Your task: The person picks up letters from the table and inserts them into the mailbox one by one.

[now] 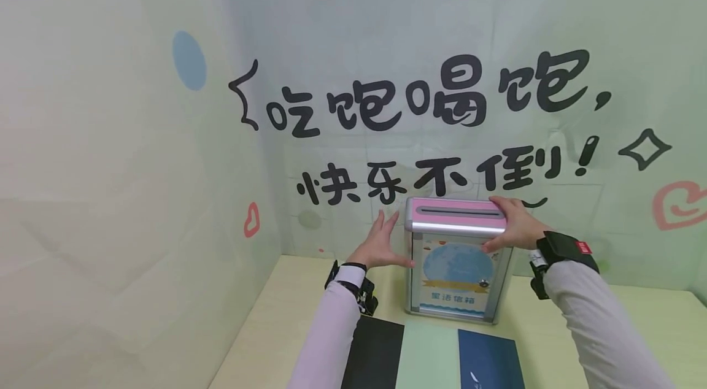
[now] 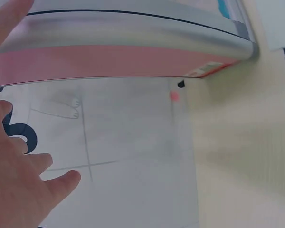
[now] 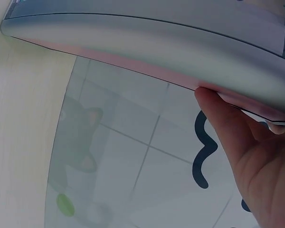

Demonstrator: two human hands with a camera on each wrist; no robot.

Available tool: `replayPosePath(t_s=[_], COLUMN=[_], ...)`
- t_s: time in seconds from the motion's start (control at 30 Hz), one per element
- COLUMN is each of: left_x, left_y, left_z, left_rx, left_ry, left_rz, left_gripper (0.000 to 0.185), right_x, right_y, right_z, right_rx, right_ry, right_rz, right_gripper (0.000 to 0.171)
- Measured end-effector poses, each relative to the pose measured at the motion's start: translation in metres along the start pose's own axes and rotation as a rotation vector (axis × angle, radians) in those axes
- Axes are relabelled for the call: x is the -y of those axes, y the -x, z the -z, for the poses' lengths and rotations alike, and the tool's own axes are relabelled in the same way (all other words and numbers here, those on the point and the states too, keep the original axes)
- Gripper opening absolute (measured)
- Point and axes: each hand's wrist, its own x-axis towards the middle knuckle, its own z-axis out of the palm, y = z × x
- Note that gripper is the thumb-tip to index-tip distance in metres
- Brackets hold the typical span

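A mailbox (image 1: 458, 272) with a pink slotted top, silver metal edges and a globe picture on its front stands on the table against the wall. My right hand (image 1: 516, 224) grips its upper right corner, fingers by the top and thumb at the front. In the right wrist view, a finger of the right hand (image 3: 251, 152) touches the pink side of the mailbox (image 3: 133, 66). Beside the left side is my left hand (image 1: 378, 245), fingers spread and thumb close to the front edge. The left wrist view shows those spread fingers (image 2: 61, 185) apart from the pink side (image 2: 109, 61).
Black (image 1: 375, 349), pale green (image 1: 428, 355) and dark blue (image 1: 488, 358) flat pieces lie side by side in front of the mailbox on the pale wooden table (image 1: 641, 321). Behind it rises a wall (image 1: 386, 21) with large black lettering; another wall (image 1: 110, 162) stands at the left.
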Motion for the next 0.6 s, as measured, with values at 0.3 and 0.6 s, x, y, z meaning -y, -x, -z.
replayPosePath(t_s=[0.3,0.6], left_x=[0.011,0.03], left_y=[0.011,0.023], left_z=[-0.014,-0.033], left_rx=[0.057,0.092], left_ry=[-0.177,-0.202], left_rz=[0.022,0.05], left_gripper=[0.111,0.109], right_x=[0.0,0.004], right_y=[0.002,0.004], right_z=[-0.001,0.0], right_rx=[-0.008,-0.009], right_ry=[-0.013,-0.021], right_rz=[0.003,-0.006], right_gripper=[0.11,0.109])
